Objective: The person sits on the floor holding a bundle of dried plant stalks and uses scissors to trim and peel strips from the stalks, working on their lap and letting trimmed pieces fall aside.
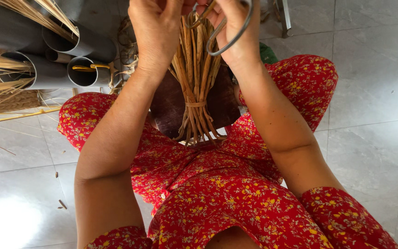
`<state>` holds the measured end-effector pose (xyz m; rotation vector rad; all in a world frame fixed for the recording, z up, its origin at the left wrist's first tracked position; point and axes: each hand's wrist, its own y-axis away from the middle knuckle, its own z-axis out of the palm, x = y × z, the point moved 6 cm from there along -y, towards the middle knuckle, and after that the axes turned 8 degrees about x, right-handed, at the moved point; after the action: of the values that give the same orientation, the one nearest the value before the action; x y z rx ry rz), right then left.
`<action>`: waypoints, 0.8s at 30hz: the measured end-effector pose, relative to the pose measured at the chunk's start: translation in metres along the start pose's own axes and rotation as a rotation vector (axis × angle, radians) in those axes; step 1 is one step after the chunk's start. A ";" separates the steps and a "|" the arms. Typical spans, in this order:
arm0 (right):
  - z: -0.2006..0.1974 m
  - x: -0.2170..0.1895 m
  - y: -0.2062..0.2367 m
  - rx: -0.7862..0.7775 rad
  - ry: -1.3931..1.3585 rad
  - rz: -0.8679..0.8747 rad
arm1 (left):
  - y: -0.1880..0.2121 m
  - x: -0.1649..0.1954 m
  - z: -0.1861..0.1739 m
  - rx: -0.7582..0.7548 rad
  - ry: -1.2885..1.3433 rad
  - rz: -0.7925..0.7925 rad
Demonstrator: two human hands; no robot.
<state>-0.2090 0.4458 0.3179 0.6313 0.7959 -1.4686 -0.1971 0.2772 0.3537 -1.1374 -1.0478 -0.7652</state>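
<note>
A bundle of tan rattan strips (pixel 195 87), tied with a band near its lower end, stands between my knees over a dark wooden board (pixel 166 108). My left hand (pixel 155 34) grips the upper part of the bundle from the left. My right hand (pixel 233 30) holds large metal scissors (pixel 226 32) by their loop handles at the top of the bundle. The blades and the fingertips run off the top edge. I am wearing a red flowered dress (pixel 226 193).
Grey plastic pipes (pixel 54 69) holding straw-coloured reeds lie at the upper left, above a woven mat (pixel 10 103). Loose reed scraps (pixel 62 204) dot the grey tiled floor (pixel 369 138). A metal leg (pixel 284 18) stands at the top right.
</note>
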 end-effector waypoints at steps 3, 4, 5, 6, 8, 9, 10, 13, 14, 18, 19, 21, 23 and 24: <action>0.004 -0.004 0.003 0.010 0.233 -0.144 | 0.004 -0.003 -0.002 0.015 -0.307 -0.007; 0.005 -0.007 0.003 0.013 0.325 -0.207 | 0.004 -0.007 -0.002 0.003 -0.376 -0.047; 0.007 -0.007 0.004 -0.013 0.343 -0.225 | 0.005 -0.011 -0.002 -0.010 -0.442 -0.086; 0.007 -0.008 0.003 -0.038 0.362 -0.244 | 0.005 -0.013 0.000 -0.028 -0.223 -0.099; 0.003 -0.005 0.000 -0.040 0.253 -0.173 | 0.005 -0.015 0.003 -0.060 0.213 -0.125; -0.001 -0.001 -0.001 -0.017 0.123 -0.082 | 0.005 -0.020 0.002 -0.051 0.280 -0.186; -0.005 0.004 -0.001 0.007 -0.007 0.009 | 0.006 -0.025 0.000 -0.041 0.345 -0.247; -0.012 0.004 -0.004 0.005 -0.095 0.008 | 0.008 -0.031 0.000 -0.053 0.410 -0.291; -0.014 0.005 -0.004 0.020 -0.081 0.007 | 0.008 -0.031 0.001 -0.065 0.411 -0.284; -0.015 0.007 -0.002 0.022 -0.053 0.001 | 0.008 -0.027 0.008 -0.115 0.238 -0.098; -0.014 0.007 -0.002 0.010 -0.052 -0.001 | 0.008 -0.030 0.007 -0.092 0.196 -0.099; -0.013 0.005 -0.001 0.011 -0.062 -0.006 | 0.007 -0.037 0.003 -0.031 0.239 -0.154; -0.012 0.003 -0.001 0.011 -0.055 -0.029 | 0.006 -0.048 -0.003 0.041 0.414 -0.261; -0.012 0.001 -0.001 0.012 -0.042 -0.046 | 0.005 -0.050 -0.005 0.051 0.429 -0.255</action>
<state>-0.2112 0.4546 0.3099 0.5931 0.7742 -1.5243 -0.2082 0.2725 0.3051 -0.7559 -0.8482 -1.1212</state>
